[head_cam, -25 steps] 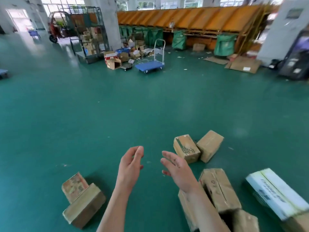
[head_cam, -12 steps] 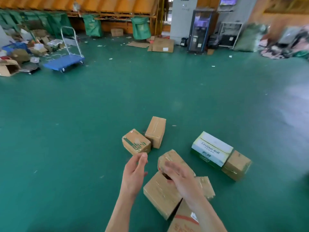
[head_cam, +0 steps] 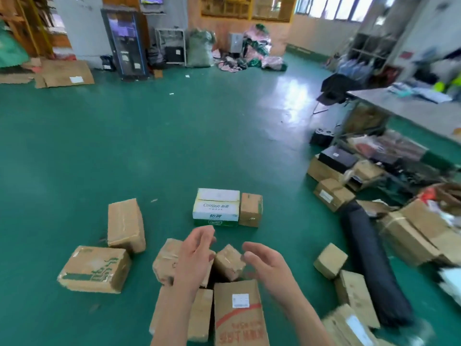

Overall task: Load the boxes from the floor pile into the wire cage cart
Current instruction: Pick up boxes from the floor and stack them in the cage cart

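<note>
Both hands, left [head_cam: 197,255] and right [head_cam: 268,264], hover empty with fingers loosely curled over the boxes [head_cam: 228,262] piled on the green floor [head_cam: 174,151]; no cart in view

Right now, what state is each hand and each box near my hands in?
Left hand: open, holding nothing.
Right hand: open, fingers loosely curled, empty.
White Cestbon box: closed, on floor.
Small brown box: taped shut, tilted, ungripped.
Red-printed box: closed, label facing up.
</note>
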Motion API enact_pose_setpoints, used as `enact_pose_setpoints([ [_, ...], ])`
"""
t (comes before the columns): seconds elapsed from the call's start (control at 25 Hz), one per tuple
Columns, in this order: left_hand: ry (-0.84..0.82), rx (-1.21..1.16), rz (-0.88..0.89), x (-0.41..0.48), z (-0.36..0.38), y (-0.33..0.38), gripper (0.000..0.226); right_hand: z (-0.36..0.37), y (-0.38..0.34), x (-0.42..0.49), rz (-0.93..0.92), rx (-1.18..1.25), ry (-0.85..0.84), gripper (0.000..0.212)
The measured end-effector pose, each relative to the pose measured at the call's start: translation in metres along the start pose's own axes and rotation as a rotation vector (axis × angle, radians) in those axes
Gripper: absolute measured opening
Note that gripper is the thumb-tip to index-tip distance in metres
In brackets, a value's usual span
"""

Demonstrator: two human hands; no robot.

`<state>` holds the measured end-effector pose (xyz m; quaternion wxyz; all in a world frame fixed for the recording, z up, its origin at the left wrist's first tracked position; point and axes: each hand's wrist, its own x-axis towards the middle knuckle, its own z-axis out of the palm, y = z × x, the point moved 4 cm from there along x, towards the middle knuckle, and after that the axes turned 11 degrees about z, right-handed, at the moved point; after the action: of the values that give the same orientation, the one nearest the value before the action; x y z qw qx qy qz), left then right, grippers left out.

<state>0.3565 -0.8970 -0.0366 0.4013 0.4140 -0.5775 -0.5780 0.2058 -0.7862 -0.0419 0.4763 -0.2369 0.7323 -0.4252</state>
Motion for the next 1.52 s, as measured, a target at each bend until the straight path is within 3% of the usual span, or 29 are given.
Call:
enact_pose_setpoints([
  [0.24,-0.308,0.041,0.036,0.019,0.134,0.013,0.02,-0.118,0.034,-0.005,0.036,0.249,0.288,0.024],
  [0.64,-0.351,0.075,-0.021,0.024,0.369,-0.007,0.022,-0.338,0.077,0.04,0.092,0.341,0.335,0.024],
  [0.8,-0.373,0.088,-0.018,0.033,0.432,-0.001,0.023,-0.407,0.076,0.05,0.092,0.344,0.347,0.027],
  [1.24,-0.279,0.107,-0.072,0.12,0.462,-0.02,0.02,-0.444,0.065,0.141,0.16,0.338,0.289,0.023],
  [1.52,-0.123,0.042,-0.053,0.27,0.434,-0.012,0.025,-0.421,-0.036,0.286,0.103,0.203,0.194,0.022],
])
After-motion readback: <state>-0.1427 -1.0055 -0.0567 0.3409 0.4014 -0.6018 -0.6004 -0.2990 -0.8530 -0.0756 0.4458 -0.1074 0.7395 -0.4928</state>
